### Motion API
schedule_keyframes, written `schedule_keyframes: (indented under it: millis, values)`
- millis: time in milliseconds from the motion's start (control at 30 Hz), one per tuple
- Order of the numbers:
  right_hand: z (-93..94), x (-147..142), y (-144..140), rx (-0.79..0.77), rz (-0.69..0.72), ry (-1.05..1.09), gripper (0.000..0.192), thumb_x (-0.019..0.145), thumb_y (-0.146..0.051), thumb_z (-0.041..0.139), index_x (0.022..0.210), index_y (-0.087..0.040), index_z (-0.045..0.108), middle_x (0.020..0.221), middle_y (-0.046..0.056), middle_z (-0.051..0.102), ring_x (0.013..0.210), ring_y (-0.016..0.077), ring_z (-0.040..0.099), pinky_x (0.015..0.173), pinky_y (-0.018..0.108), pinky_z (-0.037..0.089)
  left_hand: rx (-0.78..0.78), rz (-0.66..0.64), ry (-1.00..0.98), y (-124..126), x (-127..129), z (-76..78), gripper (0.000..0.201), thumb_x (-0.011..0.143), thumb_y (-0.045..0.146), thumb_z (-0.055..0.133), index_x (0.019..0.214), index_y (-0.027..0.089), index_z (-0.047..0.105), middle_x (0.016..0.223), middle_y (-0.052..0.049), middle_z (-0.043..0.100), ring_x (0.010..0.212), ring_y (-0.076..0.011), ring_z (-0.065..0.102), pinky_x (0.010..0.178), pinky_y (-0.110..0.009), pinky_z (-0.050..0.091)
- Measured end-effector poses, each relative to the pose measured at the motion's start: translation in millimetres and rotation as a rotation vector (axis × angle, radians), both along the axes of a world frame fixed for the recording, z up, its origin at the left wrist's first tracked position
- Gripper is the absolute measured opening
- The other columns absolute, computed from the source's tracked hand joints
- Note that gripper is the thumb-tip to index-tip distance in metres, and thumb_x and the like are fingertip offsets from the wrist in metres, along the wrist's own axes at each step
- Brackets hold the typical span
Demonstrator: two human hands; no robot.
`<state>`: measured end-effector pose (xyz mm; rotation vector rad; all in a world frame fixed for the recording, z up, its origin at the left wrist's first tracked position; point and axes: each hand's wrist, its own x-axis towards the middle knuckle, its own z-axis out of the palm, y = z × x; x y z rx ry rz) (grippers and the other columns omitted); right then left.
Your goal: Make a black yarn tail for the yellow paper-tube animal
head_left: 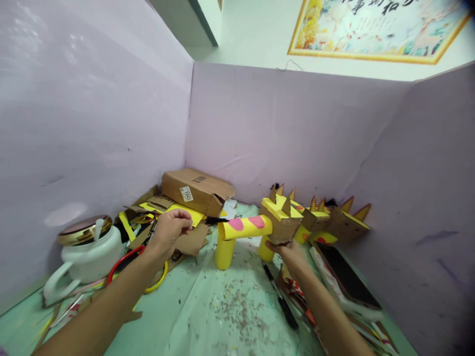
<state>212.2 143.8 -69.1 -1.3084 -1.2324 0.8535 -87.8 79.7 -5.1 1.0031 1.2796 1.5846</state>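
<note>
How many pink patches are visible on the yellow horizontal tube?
2: one patch near the black tuft, another patch near the cardboard head. The far side of the tube may hide more.

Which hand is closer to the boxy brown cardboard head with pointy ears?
The right hand: it's at the underside of the cardboard head. The left hand is farther away, near the black bristly tuft.
</note>
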Motion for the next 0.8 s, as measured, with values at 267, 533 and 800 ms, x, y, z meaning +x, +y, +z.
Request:
schedule_keyframes:
  millis: [267,533,800]
  values:
    - [-0.8,-2.2,-2.3,0.019,-0.013,0.024,0.033,0.044,-0.03,0.074,0.072,-0.016,0.065,0.081,0.009,0.071,0.079,0.0287,0.064,0.065,0.035,0.049,-0.059,-0.223,0.226,-0.5,44.8,-21.8,0.04,0.042,0.009,0.067,0.082,0.013,0.063,0.078,-0.003,0.063,0.042,-0.0076,0.046,0.035,-0.02,0.035]
    - [-2.9,-1.3,-3.4,0.034,-0.015,0.049,0.034,0.046,-0.028,0.073,0.077,-0.016,0.065,0.084,0.009,0.071,0.079,0.0278,0.063,0.066,0.035,0.05,0.284,0.109,0.5,-8.9,41.1,-6.7,0.041,0.067,0.012,0.049,0.107,0.017,0.053,0.109,-0.007,0.054,0.081,-0.0159,0.055,0.063,-0.024,0.046]
    - [-2.6,-2.9,-5.3,0.033,-0.01,0.033,0.025,0.049,-0.026,0.072,0.072,-0.02,0.064,0.082,0.006,0.07,0.083,0.0291,0.062,0.067,0.035,0.05,0.497,0.164,0.987,-13.6,51.9,8.8,0.01,0.072,0.02,0.062,0.083,0.019,0.061,0.093,-0.005,0.057,0.089,-0.0222,0.053,0.074,-0.033,0.044]
